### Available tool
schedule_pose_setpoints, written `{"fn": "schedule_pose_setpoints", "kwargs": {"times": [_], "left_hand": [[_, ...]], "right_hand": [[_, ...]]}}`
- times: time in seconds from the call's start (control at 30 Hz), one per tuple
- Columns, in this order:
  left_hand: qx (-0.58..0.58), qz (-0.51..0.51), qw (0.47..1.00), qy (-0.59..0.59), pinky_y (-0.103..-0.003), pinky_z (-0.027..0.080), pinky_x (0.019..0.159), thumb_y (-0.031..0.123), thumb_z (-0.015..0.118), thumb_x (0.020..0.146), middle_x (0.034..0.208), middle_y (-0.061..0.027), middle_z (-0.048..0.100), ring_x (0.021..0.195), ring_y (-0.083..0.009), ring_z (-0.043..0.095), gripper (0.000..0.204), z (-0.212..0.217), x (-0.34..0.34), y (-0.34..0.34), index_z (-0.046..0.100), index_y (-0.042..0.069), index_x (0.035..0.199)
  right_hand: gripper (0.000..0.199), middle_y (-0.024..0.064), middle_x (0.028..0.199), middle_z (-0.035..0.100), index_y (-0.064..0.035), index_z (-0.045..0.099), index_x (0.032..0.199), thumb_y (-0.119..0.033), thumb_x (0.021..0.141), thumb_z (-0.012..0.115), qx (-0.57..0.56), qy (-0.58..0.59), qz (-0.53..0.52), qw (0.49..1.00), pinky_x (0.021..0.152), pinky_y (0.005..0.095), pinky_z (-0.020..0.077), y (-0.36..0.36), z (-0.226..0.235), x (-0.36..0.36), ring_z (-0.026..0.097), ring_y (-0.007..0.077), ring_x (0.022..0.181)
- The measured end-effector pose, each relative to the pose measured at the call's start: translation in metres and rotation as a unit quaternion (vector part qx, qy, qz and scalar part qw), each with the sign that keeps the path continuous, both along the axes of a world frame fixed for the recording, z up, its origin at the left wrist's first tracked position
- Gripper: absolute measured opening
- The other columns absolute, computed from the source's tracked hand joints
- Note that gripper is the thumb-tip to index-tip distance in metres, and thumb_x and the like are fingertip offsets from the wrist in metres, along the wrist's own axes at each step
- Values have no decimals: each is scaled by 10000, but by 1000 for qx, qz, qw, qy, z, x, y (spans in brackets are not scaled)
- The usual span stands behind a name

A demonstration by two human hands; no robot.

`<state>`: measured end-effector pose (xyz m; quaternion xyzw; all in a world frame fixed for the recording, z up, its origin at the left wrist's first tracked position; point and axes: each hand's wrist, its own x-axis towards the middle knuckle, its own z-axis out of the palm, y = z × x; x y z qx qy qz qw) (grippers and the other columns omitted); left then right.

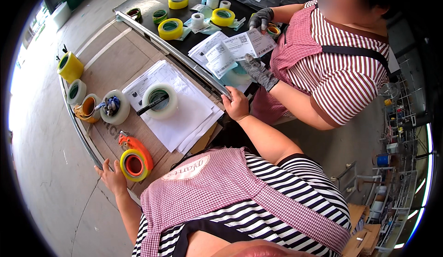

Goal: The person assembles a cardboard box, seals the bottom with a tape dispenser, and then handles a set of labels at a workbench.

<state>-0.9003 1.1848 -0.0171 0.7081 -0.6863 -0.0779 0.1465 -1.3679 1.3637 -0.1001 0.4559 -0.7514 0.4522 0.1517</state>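
My left hand (113, 177) rests at the near left corner of the cardboard-topped table, its fingers apart on the metal rail (82, 134). Close beside it lies an orange tape dispenser (146, 154) with a yellow-edged roll. My right hand (236, 104) is closed round the near end of the other metal rail (184, 62), between the two work surfaces. Left of that hand, a stack of printed sheets (184, 126) lies on the cardboard (108, 49). A wide roll of clear tape (169, 111) sits on the sheets, with a black marker (152, 104) across it.
A co-worker in grey gloves (259, 73) holds printed labels (240, 45) at the right. Yellow tape rolls (170, 29) stand on the black surface (147, 3). More rolls line the left rail, one holding a blue-and-white bundle (110, 105). Concrete floor (46, 164) lies beyond.
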Motion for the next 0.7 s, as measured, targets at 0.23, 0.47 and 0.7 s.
{"fn": "schedule_pose_setpoints", "kwargs": {"times": [0.23, 0.47, 0.7], "left_hand": [[-4, 4, 1000, -13, -476, 377, 1059, 378, 615, 910, 1556, -241, 235, 1342, -411, 407, 432, -2, 1, 1, 583, 153, 1278], [1, 7, 1000, -7, -476, 379, 1058, 380, 619, 908, 1557, -238, 239, 1337, -411, 412, 432, -1, 2, 0, 584, 160, 1278], [-3, 5, 1000, -14, -475, 374, 1065, 378, 619, 909, 1553, -245, 240, 1355, -411, 391, 429, 0, 0, 0, 583, 156, 1275]], "right_hand": [[312, 165, 944, 668, -48, 607, 1094, -205, 838, 691, 11, -14, 3, 1000, 745, 440, 515, 1, 5, 2, 637, 373, 860], [305, 163, 930, 665, -52, 599, 1088, -203, 839, 690, -9, -1, 0, 1000, 733, 447, 514, -2, -2, 1, 636, 379, 840], [284, 174, 982, 682, -27, 654, 1069, -186, 837, 698, 52, 3, -14, 999, 775, 443, 519, 2, -9, -2, 646, 385, 905]]}}
